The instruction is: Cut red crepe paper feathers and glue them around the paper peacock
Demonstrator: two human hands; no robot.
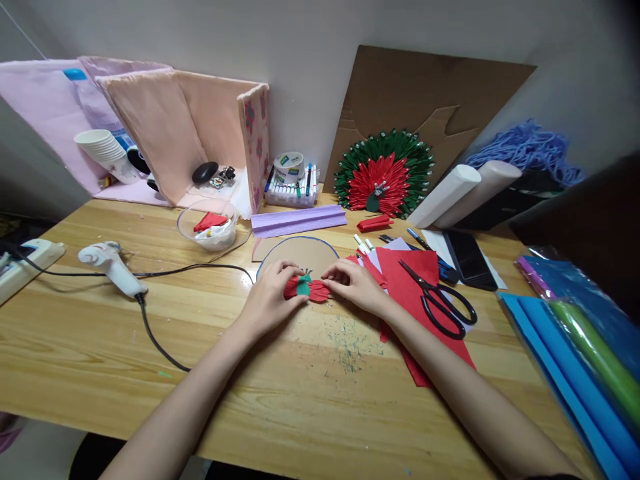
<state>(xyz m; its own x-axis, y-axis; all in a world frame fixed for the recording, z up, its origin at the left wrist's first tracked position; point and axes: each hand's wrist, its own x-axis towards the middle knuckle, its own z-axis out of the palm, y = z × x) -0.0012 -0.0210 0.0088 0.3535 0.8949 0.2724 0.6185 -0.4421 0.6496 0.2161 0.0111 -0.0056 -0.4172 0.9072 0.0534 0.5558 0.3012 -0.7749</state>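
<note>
While the left hand [271, 292] grips the small red paper [319, 291] with its green piece [303, 287], the right hand [357, 284] pinches the other end, near the round cardboard [301, 253].

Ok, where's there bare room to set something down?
Front-left: mostly bare wood between the white corded tool, the left forearm and the front edge of the table. Right of the right hand it's crowded with red paper, scissors and a phone.

Soft, even indoor light covers the surface [280, 400] around the hands [267, 292] [359, 287], fading to darkness at far right. Glare streaks the wrapped green roll [597, 360] right of them. Wide-angle distortion stretches the edges; detail between them looks slightly soft.
</note>
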